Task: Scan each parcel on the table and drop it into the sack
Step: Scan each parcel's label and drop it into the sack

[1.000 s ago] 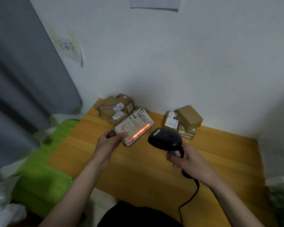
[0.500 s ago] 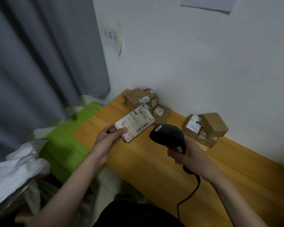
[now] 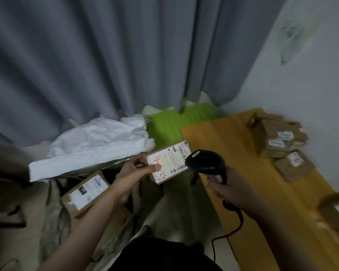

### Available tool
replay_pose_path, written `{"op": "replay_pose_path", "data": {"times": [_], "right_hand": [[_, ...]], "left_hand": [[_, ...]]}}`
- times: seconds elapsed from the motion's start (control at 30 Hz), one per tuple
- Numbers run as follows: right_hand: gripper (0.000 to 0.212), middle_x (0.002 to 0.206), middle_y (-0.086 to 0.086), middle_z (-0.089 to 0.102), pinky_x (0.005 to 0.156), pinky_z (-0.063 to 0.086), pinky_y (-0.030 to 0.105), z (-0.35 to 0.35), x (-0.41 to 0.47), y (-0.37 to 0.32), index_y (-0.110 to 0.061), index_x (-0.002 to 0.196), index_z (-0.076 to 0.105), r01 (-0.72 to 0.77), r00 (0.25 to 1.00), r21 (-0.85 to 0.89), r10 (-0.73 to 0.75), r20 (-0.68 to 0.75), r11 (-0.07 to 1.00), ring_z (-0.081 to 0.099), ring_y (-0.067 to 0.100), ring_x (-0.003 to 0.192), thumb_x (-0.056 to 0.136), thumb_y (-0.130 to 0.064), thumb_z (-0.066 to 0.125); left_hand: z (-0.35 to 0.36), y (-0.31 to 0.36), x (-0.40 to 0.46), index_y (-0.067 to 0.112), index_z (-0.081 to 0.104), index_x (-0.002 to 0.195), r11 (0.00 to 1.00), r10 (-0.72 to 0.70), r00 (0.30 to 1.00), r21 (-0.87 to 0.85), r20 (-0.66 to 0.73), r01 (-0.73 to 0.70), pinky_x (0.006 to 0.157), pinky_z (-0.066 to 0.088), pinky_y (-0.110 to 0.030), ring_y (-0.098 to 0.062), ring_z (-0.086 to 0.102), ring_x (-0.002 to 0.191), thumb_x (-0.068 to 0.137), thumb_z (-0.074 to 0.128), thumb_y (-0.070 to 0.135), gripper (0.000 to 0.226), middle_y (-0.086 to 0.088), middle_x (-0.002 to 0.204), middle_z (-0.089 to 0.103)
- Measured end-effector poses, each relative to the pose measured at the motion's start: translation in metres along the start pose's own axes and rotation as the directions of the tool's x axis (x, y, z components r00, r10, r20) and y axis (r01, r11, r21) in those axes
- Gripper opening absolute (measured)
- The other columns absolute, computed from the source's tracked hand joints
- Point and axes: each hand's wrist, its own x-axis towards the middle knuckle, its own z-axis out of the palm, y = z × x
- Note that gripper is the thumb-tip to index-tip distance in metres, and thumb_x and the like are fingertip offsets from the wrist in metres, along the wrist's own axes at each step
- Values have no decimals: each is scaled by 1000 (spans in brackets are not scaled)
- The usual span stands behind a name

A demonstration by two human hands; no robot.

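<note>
Left hand (image 3: 133, 173) pinching a labelled parcel (image 3: 169, 164), right hand (image 3: 226, 189) gripping the barcode scanner (image 3: 204, 162); release should wait until above the sack (image 3: 98, 142) at nine o'clock.

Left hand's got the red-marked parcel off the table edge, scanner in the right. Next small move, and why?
Probably carry the parcel a little further left and down, then let go over the sack. The left hand pinches it beyond the table edge, near the sack's open mouth, where another box already lies. The right hand grips the scanner, with no scan line showing on the label.
</note>
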Motion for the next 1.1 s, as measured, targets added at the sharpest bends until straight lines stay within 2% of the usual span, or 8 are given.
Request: {"op": "replay_pose_path", "data": {"times": [0.13,0.27,0.37,0.43,0.53,0.63,0.97,1.1], "right_hand": [[7,60,0,63,52,46,18,54,43,-26,-16,92,63,10,996,28,-12,91,1000,60,4,52,91,-13,69],[11,63,0,64,51,48,23,103,70,-35,-16,95,65,-27,985,96,10,173,995,62,8,53,89,-9,69],[11,68,-1,66,52,48,21,133,85,-37,-13,97,66,-97,967,136,61,247,986,62,10,55,89,-7,70],[11,72,2,67,53,47,23,154,96,-33,-8,98,67,-173,954,160,124,275,972,61,12,55,87,-6,70],[8,74,9,68,57,49,32,186,115,-20,-8,93,69,-328,923,232,258,284,916,63,19,57,86,-5,71],[11,80,10,69,58,52,30,216,129,-8,-7,95,72,-468,870,305,373,321,829,64,18,59,86,-2,70],[12,87,16,74,69,56,32,280,159,15,-2,94,73,-645,750,311,501,432,698,71,24,73,83,-7,72],[15,88,18,74,72,53,37,275,153,32,-2,91,74,-648,761,358,552,340,673,71,31,81,80,-12,77]], "left_hand": [[-88,-31,-18,16,60,126,993,-81,989,76,-127,91,101,53,-42,-19,71,108,45,97,50,96,1,110,76],[-144,-67,-34,26,54,132,977,-108,956,146,-273,152,95,56,-39,-15,70,105,42,97,49,102,4,111,74],[-165,-85,-44,23,51,122,975,-52,918,177,-393,131,73,56,-17,-14,65,99,59,98,20,79,3,107,66],[-177,-98,-42,21,48,121,963,-21,897,231,-442,136,64,53,-12,-10,61,96,64,93,7,74,6,104,62],[-189,-119,-36,17,48,131,937,-55,885,281,-462,205,76,58,-27,-13,64,100,55,99,34,93,3,112,63],[-189,-132,-30,20,45,137,929,-108,865,259,-489,263,79,62,-43,-20,69,96,40,91,71,119,-4,121,60],[-197,-153,-28,15,38,143,939,-147,811,177,-566,294,85,61,-46,-21,64,106,39,84,79,131,-7,127,57],[-195,-150,-27,14,38,145,932,-132,829,218,-544,291,81,61,-37,-18,64,106,49,89,69,122,-5,130,56]]}}
